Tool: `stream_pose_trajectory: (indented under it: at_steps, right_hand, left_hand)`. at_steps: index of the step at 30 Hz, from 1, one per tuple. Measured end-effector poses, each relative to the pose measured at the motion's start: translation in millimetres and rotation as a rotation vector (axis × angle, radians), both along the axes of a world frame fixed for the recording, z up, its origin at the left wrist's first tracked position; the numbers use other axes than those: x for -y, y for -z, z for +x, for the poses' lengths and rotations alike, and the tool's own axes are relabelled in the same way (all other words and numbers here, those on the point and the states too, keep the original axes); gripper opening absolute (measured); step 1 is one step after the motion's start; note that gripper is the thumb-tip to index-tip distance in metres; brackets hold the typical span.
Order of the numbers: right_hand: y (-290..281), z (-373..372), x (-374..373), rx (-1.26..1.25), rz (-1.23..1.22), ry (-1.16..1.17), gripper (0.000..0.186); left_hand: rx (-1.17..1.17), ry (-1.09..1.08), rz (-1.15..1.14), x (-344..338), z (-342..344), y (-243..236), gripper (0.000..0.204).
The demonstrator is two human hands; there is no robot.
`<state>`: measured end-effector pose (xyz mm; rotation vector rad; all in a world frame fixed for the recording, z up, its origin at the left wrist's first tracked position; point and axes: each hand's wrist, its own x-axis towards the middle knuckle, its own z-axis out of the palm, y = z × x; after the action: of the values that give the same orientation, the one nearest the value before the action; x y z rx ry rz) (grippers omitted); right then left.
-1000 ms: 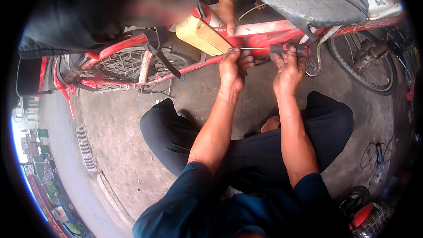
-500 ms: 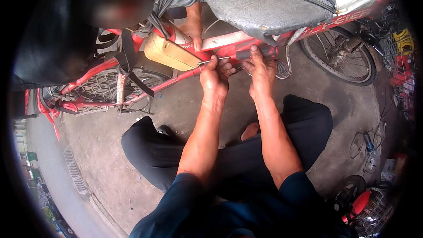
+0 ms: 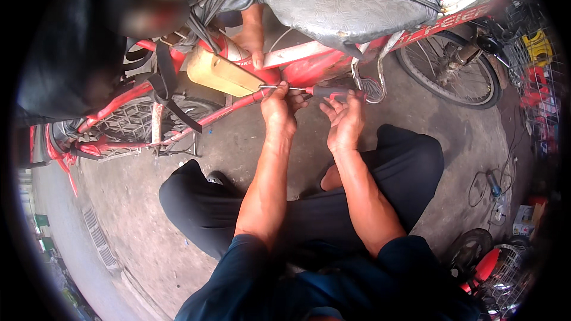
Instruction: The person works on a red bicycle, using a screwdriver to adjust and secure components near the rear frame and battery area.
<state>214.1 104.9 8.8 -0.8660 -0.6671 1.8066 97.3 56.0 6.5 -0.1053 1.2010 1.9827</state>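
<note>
A screwdriver with a black and red handle point(image 3: 331, 91) lies almost level against the red bike frame point(image 3: 232, 108). Its tip meets the frame beside the lower corner of a yellow box-shaped part point(image 3: 221, 76). My left hand point(image 3: 278, 112) is closed on the metal shaft, thumb on top. At the handle's rear end, my right hand point(image 3: 346, 123) holds on with the thumb across it, while some fingers hang loose and apart below. Above, another person's hand point(image 3: 251, 41) rests on the frame beside the yellow part. Whatever the screwdriver tip touches is too small to make out.
A grey covered saddle point(image 3: 351, 0) bound with black cords overhangs the work. Spoked wheels point(image 3: 452, 68) stand at both sides. A person in dark clothing point(image 3: 71, 53) is at the left. Wire baskets point(image 3: 505, 273) and a cable with a blue tool point(image 3: 495, 185) are at right.
My right hand has slid back toward the handle's end and its fingers have loosened. My left hand stays on the shaft. The bike appears slightly farther left in view.
</note>
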Motion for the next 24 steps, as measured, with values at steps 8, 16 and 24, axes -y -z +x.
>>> stream_pose_trajectory:
  at_steps: [8, 16, 24]
  right_hand:
    - [18.0, -5.2, -17.3, 0.057, -0.156, 0.042, 0.053]
    - [19.7, -14.6, -30.8, -0.012, 0.068, 0.078, 0.037]
    - [8.0, -17.5, -34.2, -0.026, 0.141, 0.07, 0.044]
  left_hand:
    - [-0.125, 0.004, -0.083, -6.0, 2.2, 2.2, 0.019]
    - [-0.048, -0.158, -0.085, -17.4, 1.5, 2.2, 0.014]
    - [0.015, -0.219, -0.065, -24.5, 11.1, -5.4, 0.014]
